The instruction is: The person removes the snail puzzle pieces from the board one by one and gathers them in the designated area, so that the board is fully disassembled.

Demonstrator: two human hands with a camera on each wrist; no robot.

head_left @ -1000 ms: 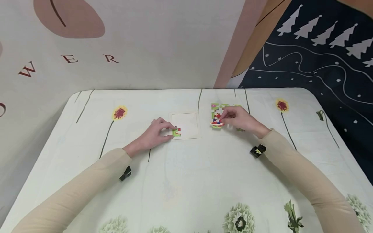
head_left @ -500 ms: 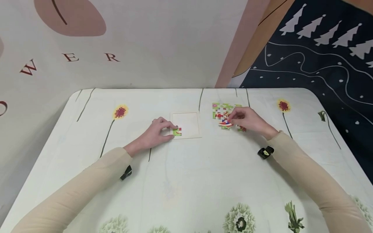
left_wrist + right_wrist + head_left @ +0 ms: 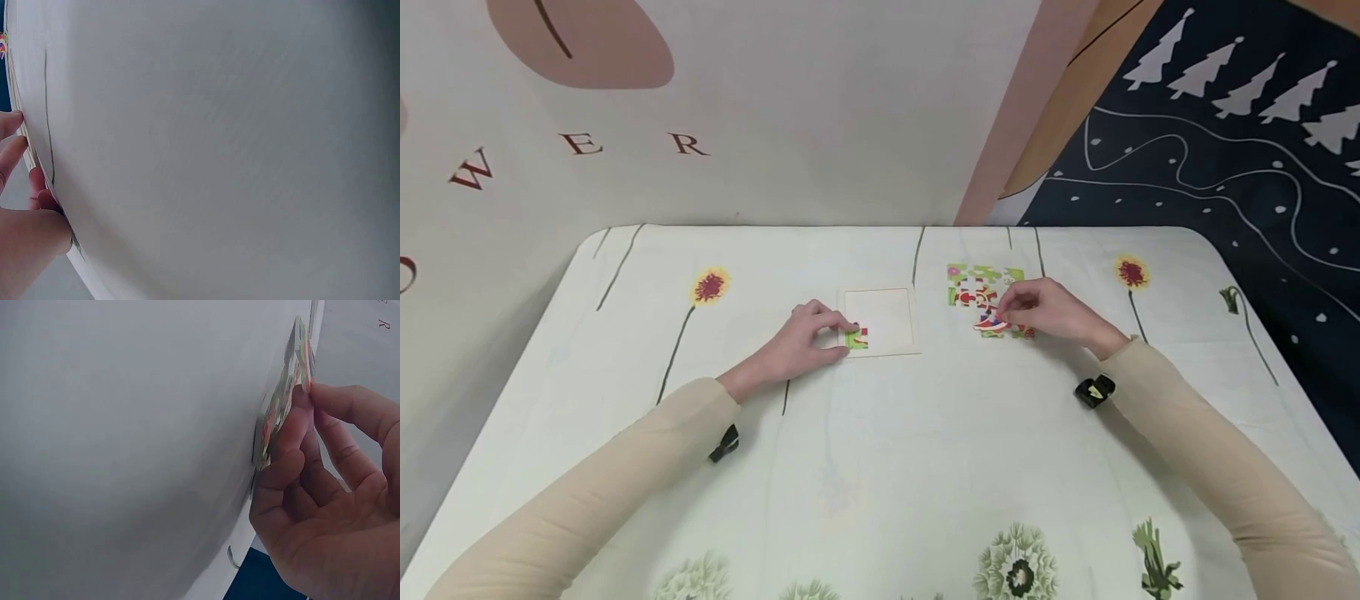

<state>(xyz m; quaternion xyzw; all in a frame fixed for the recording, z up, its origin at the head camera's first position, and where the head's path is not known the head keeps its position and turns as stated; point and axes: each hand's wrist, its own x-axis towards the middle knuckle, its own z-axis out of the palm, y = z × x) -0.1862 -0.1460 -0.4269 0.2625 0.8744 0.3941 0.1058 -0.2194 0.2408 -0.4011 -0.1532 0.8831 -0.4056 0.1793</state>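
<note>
A shallow white puzzle board (image 3: 887, 358) with a thin raised border lies mid-table in the head view. One green-and-red puzzle piece (image 3: 857, 339) sits in its lower left corner. My left hand (image 3: 805, 343) holds the board at that corner, index fingertip on the piece and thumb by the border. My right hand (image 3: 1051, 312) pinches a red, white and blue puzzle piece (image 3: 988, 323) between thumb and index finger. That piece is tilted above a group of colourful puzzle pieces (image 3: 981, 272), partly hidden by the hand. The right wrist view shows the pinched piece (image 3: 304, 356) edge-on.
A white tablecloth (image 3: 880, 467) with printed flowers covers the table. Behind its far edge stands a pale printed wall cloth (image 3: 820, 125), with a dark tree-patterned cloth (image 3: 1210, 183) at the right. Black wrist cameras hang under both sleeves.
My right hand has moved a little to the right with the pinched puzzle piece, uncovering more of the loose pieces' left side. The left hand stays at the board's corner.
</note>
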